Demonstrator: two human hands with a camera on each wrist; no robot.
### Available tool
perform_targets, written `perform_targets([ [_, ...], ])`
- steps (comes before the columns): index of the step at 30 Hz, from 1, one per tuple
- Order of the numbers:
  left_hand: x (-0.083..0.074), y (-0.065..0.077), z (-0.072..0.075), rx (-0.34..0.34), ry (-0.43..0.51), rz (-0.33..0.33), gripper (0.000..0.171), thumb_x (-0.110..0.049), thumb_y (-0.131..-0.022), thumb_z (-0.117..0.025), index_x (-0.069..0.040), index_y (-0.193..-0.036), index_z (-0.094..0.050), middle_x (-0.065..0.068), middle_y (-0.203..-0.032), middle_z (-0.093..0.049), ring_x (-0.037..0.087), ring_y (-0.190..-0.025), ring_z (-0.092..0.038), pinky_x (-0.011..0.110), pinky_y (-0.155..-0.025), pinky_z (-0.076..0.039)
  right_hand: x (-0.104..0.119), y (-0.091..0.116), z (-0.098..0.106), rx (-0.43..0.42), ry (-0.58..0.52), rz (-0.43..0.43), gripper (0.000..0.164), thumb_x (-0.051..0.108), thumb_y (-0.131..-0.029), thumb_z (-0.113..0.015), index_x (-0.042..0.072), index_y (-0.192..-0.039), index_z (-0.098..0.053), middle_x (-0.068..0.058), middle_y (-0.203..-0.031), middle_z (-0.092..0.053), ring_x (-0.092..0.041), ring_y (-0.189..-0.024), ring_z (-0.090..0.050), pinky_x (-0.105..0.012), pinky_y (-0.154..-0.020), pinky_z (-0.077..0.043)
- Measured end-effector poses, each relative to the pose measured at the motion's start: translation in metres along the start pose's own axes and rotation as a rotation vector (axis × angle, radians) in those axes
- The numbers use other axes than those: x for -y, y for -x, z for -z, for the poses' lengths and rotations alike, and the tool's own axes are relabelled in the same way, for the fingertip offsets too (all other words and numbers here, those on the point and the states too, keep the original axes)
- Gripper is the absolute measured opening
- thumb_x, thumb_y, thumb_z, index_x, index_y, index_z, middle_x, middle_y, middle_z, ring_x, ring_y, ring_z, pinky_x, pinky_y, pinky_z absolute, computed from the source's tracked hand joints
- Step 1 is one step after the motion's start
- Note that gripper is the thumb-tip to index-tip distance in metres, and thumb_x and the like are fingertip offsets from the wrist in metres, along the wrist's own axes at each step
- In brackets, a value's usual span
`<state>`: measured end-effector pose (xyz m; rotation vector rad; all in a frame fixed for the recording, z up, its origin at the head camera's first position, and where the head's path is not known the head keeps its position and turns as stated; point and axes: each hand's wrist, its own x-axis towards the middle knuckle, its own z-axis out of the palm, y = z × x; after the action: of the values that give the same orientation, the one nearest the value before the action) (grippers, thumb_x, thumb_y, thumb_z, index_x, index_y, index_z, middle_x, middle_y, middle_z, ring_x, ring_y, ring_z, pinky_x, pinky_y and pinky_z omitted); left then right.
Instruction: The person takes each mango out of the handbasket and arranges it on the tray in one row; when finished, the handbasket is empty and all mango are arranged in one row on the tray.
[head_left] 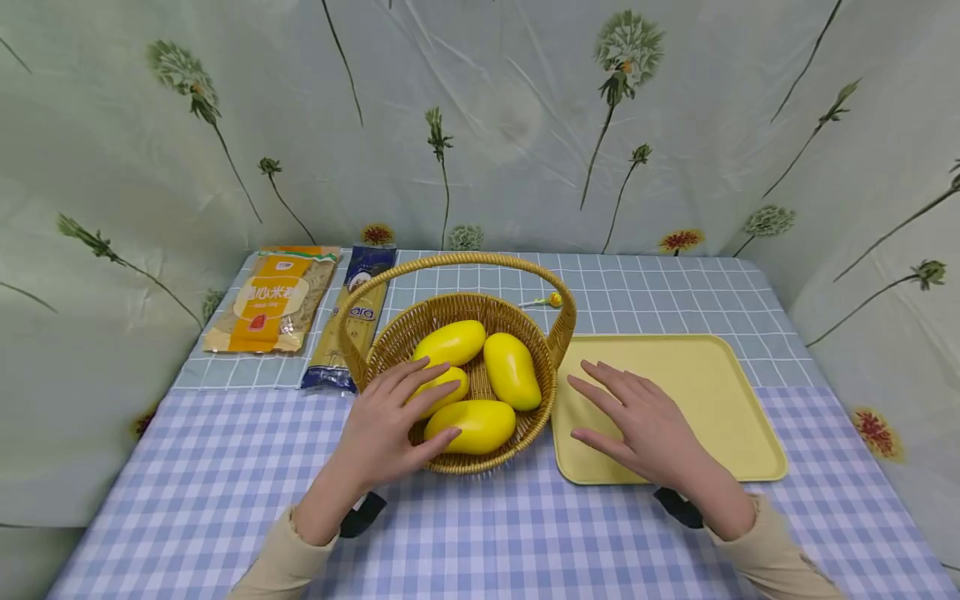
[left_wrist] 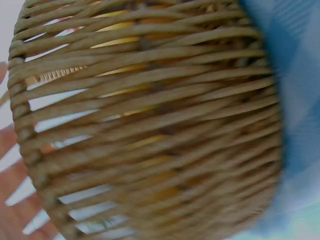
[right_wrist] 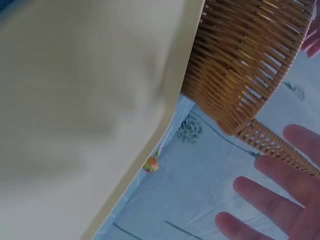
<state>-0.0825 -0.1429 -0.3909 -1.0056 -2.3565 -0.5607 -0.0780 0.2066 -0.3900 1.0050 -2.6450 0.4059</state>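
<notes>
A woven basket [head_left: 480, 467] with an arched handle stands mid-table, holding several yellow mangoes [head_left: 471, 427]. Over its left front rim hovers my left hand [head_left: 393, 417], fingers spread above the fruit and partly hiding one mango. My right hand [head_left: 637, 417] is held over the left part of a yellow tray [head_left: 697, 400], its fingers apart and pointing toward the basket; nothing is in it. In the left wrist view the basket's woven side [left_wrist: 160, 110] fills most of the picture, with the left fingers [left_wrist: 20, 185] at the edge. The right fingers [right_wrist: 280, 200] show spread in the right wrist view.
At the back left lie an orange-labelled food bag [head_left: 270, 300] and a long blue-ended pasta packet [head_left: 352, 321]. Behind the basket's right side is a small lollipop [head_left: 553, 300]. The checked tablecloth [head_left: 495, 550] covers the table, with a floral curtain [head_left: 510, 125] behind.
</notes>
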Motion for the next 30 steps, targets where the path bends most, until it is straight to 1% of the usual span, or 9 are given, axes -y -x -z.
perform_targets([
  [3, 0.001, 0.009, -0.001, -0.225, 0.086, -0.022, 0.038, -0.042, -0.093, -0.056, -0.01, -0.107, -0.07, 0.009, -0.111, -0.065, 0.031, -0.102, -0.059, 0.045, -0.086, -0.046, 0.002, -0.003, -0.002, -0.11, -0.043, 0.056, 0.056, 0.055, -0.093, -0.049, 0.013, -0.129, -0.058, -0.01, -0.133, -0.054, -0.028, -0.118, -0.051, -0.047, -0.09, -0.045],
  [8, 0.002, 0.02, 0.003, -0.513, 0.223, 0.011, 0.029, -0.028, -0.091, -0.063, 0.0, -0.088, -0.072, 0.013, -0.087, -0.067, 0.029, -0.077, -0.06, 0.033, -0.073, -0.047, 0.008, -0.014, -0.004, -0.256, -0.104, 0.144, 0.047, 0.048, -0.095, -0.051, 0.009, -0.117, -0.066, -0.008, -0.119, -0.063, -0.025, -0.104, -0.06, -0.044, -0.079, -0.051],
  [10, 0.002, 0.022, 0.007, -0.575, 0.281, 0.077, 0.029, -0.024, -0.09, -0.065, 0.003, -0.083, -0.071, 0.015, -0.08, -0.066, 0.027, -0.072, -0.058, 0.027, -0.072, -0.046, 0.01, -0.019, -0.003, -0.306, -0.125, 0.182, 0.044, 0.044, -0.095, -0.052, 0.008, -0.113, -0.068, -0.008, -0.115, -0.065, -0.024, -0.099, -0.062, -0.043, -0.076, -0.053],
  [14, 0.002, 0.025, 0.015, -0.659, 0.365, 0.289, 0.019, -0.007, -0.083, -0.068, 0.009, -0.073, -0.063, 0.015, -0.069, -0.059, 0.016, -0.071, -0.054, 0.02, -0.071, -0.042, 0.015, -0.031, -0.002, -0.37, -0.17, 0.265, 0.036, 0.038, -0.095, -0.055, 0.008, -0.108, -0.07, -0.006, -0.106, -0.068, -0.021, -0.091, -0.065, -0.039, -0.072, -0.054],
  [18, 0.005, 0.026, 0.016, -0.745, 0.4, 0.471, 0.023, 0.006, -0.073, -0.067, 0.015, -0.077, -0.046, 0.015, -0.079, -0.052, 0.013, -0.082, -0.051, 0.024, -0.076, -0.039, 0.021, -0.043, -0.001, -0.387, -0.201, 0.319, 0.032, 0.036, -0.095, -0.057, 0.009, -0.105, -0.071, -0.003, -0.101, -0.068, -0.018, -0.087, -0.066, -0.036, -0.071, -0.055],
  [21, 0.008, 0.023, 0.014, -0.726, 0.439, 0.559, 0.037, 0.009, -0.071, -0.067, 0.02, -0.096, -0.043, 0.014, -0.099, -0.052, 0.02, -0.096, -0.049, 0.03, -0.084, -0.038, 0.023, -0.052, -0.001, -0.384, -0.21, 0.342, 0.028, 0.033, -0.093, -0.06, 0.009, -0.103, -0.071, -0.002, -0.099, -0.069, -0.016, -0.084, -0.066, -0.034, -0.069, -0.055],
  [25, 0.015, 0.016, 0.011, -0.551, 0.502, 0.659, 0.052, 0.008, -0.076, -0.069, 0.017, -0.121, -0.045, 0.023, -0.117, -0.05, 0.019, -0.107, -0.046, 0.036, -0.089, -0.037, 0.026, -0.061, -0.001, -0.363, -0.199, 0.362, 0.026, 0.033, -0.091, -0.063, 0.01, -0.1, -0.072, 0.0, -0.093, -0.069, -0.014, -0.077, -0.065, -0.028, -0.063, -0.054],
  [28, 0.023, 0.012, 0.007, -0.447, 0.59, 0.697, 0.045, 0.007, -0.081, -0.067, 0.013, -0.123, -0.05, 0.031, -0.12, -0.051, 0.025, -0.107, -0.049, 0.029, -0.085, -0.04, 0.027, -0.068, -0.002, -0.326, -0.201, 0.352, 0.025, 0.033, -0.089, -0.066, 0.011, -0.099, -0.072, 0.001, -0.09, -0.069, -0.013, -0.073, -0.064, -0.025, -0.059, -0.053],
  [30, 0.031, 0.011, 0.002, -0.44, 0.67, 0.696, 0.037, 0.009, -0.083, -0.065, 0.014, -0.118, -0.054, 0.033, -0.119, -0.053, 0.031, -0.107, -0.052, 0.022, -0.085, -0.042, 0.029, -0.073, -0.004, -0.29, -0.207, 0.338, 0.027, 0.036, -0.089, -0.066, 0.011, -0.099, -0.072, 0.001, -0.09, -0.069, -0.012, -0.072, -0.064, -0.024, -0.058, -0.051],
])
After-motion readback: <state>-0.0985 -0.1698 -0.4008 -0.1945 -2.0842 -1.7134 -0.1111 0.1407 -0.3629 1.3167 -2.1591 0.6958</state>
